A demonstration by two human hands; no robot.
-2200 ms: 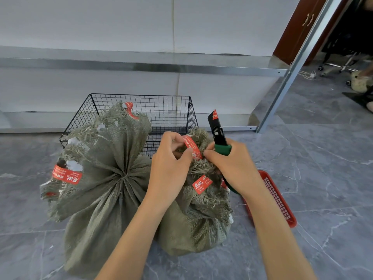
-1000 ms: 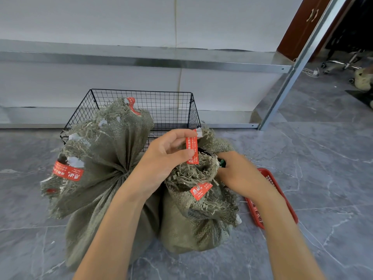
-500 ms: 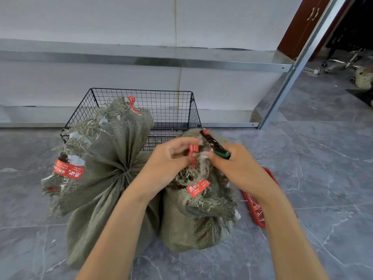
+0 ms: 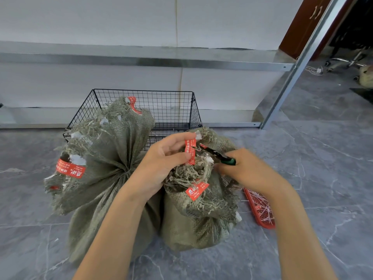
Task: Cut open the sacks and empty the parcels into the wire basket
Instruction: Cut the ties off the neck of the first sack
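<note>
Two green woven sacks stand on the floor in front of a black wire basket. The left sack is tied at its neck and bears red labels. The right sack has a frayed top. My left hand pinches a red tag at that sack's neck. My right hand grips a cutter with a green handle and black blade, its tip pointing left at the tag and the frayed threads.
A red plastic tray holding white scraps lies on the floor right of the sacks. A metal shelf rail and slanted upright post stand behind the basket. Grey tiled floor surrounds everything.
The cutter, held upright two seconds ago, now lies nearly level with its blade at the sack's neck. My left hand keeps hold of the red tag and has lifted it slightly.
</note>
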